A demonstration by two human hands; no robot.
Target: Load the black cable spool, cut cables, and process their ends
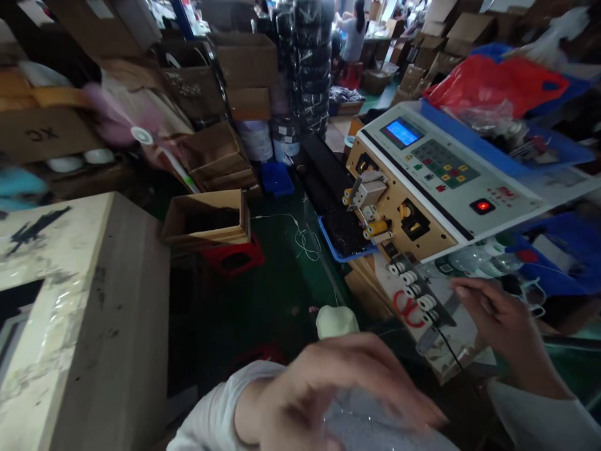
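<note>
My left hand (347,382) is low in the middle, blurred, arched over a pale grey cloth. Its fingers and thumb are apart, and nothing shows between them. My right hand (500,316) is beside a metal bracket with several white rollers (413,289). Its fingers are curled together near the bracket's end; whatever they may hold is hidden. A black cable (448,347) runs down from the rollers. The bracket is at the front of a white machine (474,166) with a lit blue screen (402,132), keypad and red-lit switch. Red-handled scissors (407,310) lie below the rollers.
Under the machine's feed rollers, a blue tray (345,250) holds dark pieces. Plastic bottles (483,257) lie beneath the machine. A pale cabinet (126,313) is at left, near an open carton (206,219) on a red stool (239,255). Another person (353,37) sits far back.
</note>
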